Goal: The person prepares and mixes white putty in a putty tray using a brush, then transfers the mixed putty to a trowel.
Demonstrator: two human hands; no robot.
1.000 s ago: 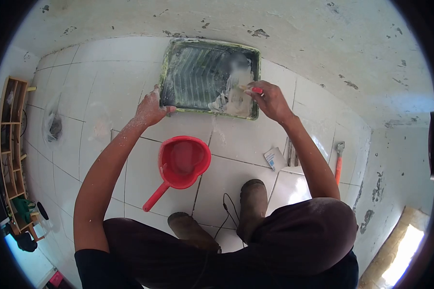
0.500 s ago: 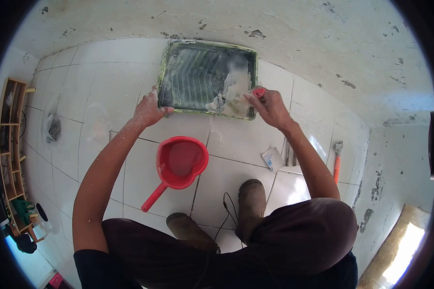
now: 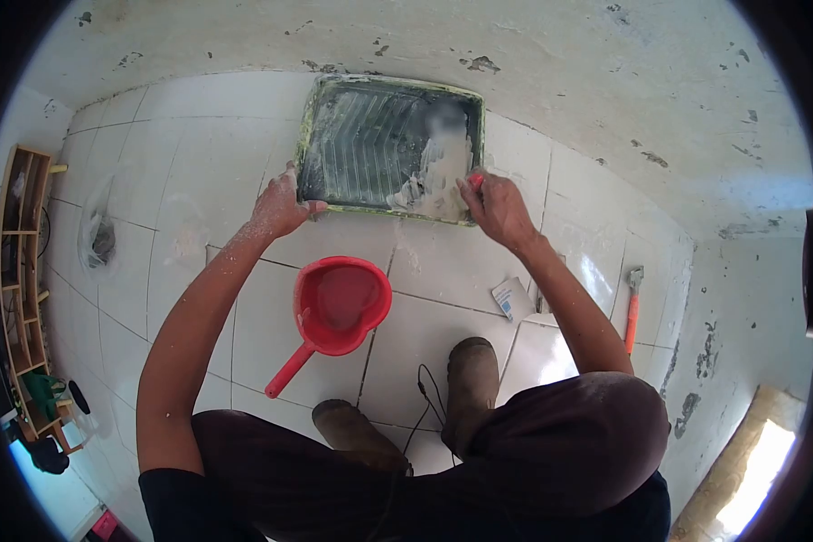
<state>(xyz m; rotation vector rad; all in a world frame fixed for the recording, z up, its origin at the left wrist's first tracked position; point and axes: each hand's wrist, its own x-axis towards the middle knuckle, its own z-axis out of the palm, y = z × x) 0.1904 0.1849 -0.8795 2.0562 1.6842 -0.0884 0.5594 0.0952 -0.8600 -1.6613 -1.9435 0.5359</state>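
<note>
A dark paint tray [image 3: 357, 149] with a ribbed bottom and a smeared, greenish rim lies on the tiled floor by the wall. Whitish paste [image 3: 443, 176] covers much of its right end. My left hand [image 3: 283, 206] grips the tray's near left corner, thumb over the rim. At the near right corner, my right hand [image 3: 499, 210] is closed round a tool with a red handle [image 3: 476, 181]; its working end is hidden by the hand and paste. Nearer to me sits a red heart-shaped dipper [image 3: 341, 298] with some liquid in it, its handle pointing toward me.
Right of my feet lie a torn paper piece [image 3: 512, 298] and an orange-handled hammer-like tool [image 3: 633, 312]. A plastic bag [image 3: 98, 237] rests at left, before a wooden shelf [image 3: 23, 271]. A black cable [image 3: 429, 402] runs between my boots [image 3: 472, 384].
My right hand has shifted slightly left and toward me and turned, with the red handle now showing less. My left hand keeps its hold on the tray corner.
</note>
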